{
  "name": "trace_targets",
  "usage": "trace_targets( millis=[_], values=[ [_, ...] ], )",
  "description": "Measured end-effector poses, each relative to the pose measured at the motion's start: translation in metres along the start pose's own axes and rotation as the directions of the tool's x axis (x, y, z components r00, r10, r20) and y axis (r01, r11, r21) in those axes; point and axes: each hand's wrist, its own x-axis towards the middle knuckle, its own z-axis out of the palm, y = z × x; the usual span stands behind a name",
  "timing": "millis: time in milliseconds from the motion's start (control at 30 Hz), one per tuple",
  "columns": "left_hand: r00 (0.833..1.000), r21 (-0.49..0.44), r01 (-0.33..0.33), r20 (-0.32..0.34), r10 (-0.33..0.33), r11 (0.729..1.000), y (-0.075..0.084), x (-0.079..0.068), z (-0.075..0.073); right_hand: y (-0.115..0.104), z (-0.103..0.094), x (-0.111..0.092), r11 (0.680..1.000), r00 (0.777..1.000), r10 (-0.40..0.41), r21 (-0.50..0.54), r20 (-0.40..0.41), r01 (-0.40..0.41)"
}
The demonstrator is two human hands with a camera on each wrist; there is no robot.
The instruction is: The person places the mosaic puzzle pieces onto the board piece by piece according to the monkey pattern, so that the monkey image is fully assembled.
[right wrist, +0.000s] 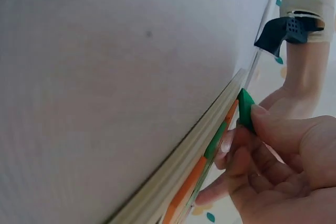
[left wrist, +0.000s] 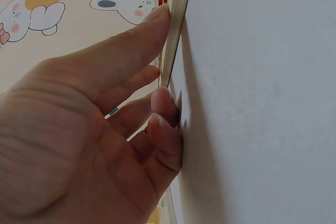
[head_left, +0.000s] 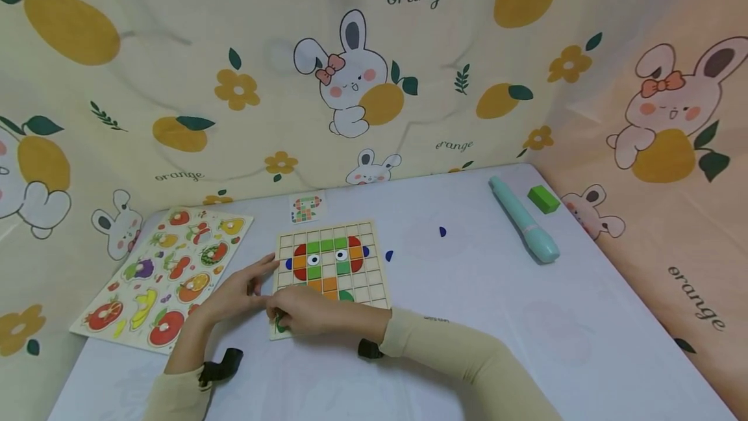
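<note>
A wooden grid board [head_left: 376, 278] lies on the white table, with a face of coloured flat pieces in its squares: red curved corners, orange and green squares, and two eye pieces. My left hand [head_left: 236, 292] rests at its left edge; in the left wrist view the thumb [left wrist: 149, 27] presses the board's side [left wrist: 177, 30] and two fingertips curl loosely below. Over the lower left squares, my right hand [head_left: 310, 310] pinches a small green piece [right wrist: 245, 109] with a pointed corner, close to the board's edge. That hand and forearm hide the lower part of the board.
A picture card [head_left: 306, 208] with a similar pattern lies behind the board. To the left is a fruit puzzle board [head_left: 125, 301]. Two dark blue half-round pieces [head_left: 442, 231] lie to the right. Farther right are a turquoise pen-shaped device [head_left: 523, 219] and a green block [head_left: 543, 199].
</note>
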Motion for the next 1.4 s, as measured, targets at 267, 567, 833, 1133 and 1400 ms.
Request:
trace_targets(
  millis=[267,567,833,1133,1400],
  values=[
    [1.0,-0.006,0.012,-0.003,-0.012,1.0,-0.001,-0.001,0.0,0.0,0.001,0.002,0.999,1.0,0.006,-0.048,0.011,-0.005],
    [1.0,-0.001,0.016,0.002,-0.016,1.0,0.0,-0.001,-0.001,-0.001,-0.002,0.002,0.991,0.997,-0.06,-0.12,0.049,0.065],
    [1.0,0.071,-0.004,0.023,0.002,0.997,0.007,-0.009,0.0,-0.002,-0.001,-0.002,0.999,1.0,0.026,0.039,-0.012,-0.025],
    [1.0,0.134,0.012,-0.001,-0.012,0.991,0.013,-0.017,0.0,0.0,0.0,0.001,0.999,0.999,0.002,0.05,-0.042,0.0],
    [0.999,0.19,0.034,0.009,-0.036,0.981,0.012,-0.02,0.003,0.0,0.001,0.001,0.993,0.995,0.086,0.08,-0.054,-0.081]
  ],
)
